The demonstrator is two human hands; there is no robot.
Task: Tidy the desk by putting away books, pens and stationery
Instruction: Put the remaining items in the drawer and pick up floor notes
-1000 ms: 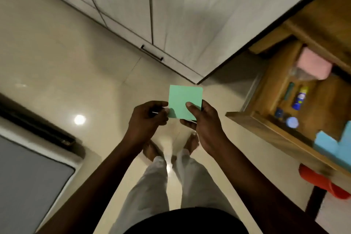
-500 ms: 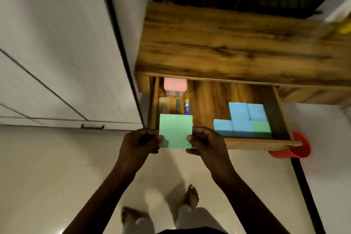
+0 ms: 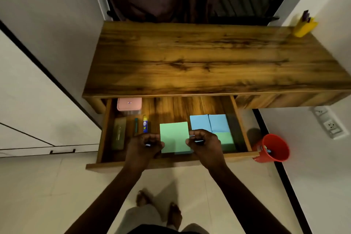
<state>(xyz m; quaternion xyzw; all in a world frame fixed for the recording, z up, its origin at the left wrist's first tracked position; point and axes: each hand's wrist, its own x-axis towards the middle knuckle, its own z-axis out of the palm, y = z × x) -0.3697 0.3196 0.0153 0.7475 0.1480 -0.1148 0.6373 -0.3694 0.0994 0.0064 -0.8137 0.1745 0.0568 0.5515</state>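
Now both hands, left hand (image 3: 145, 143) and right hand (image 3: 204, 143), pinch the green pad (image 3: 174, 137) over the open drawer (image 3: 171, 163), blue pads (image 3: 209, 122) just right.

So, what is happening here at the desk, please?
A person stands at a wooden desk whose drawer is pulled open. Both hands hold a green pad by its side edges, the left hand on one side and the right hand on the other, over the middle of the drawer. Inside already lie blue pads, a pink box and a glue stick. The desk top holds only a yellow pen holder in its far right corner.
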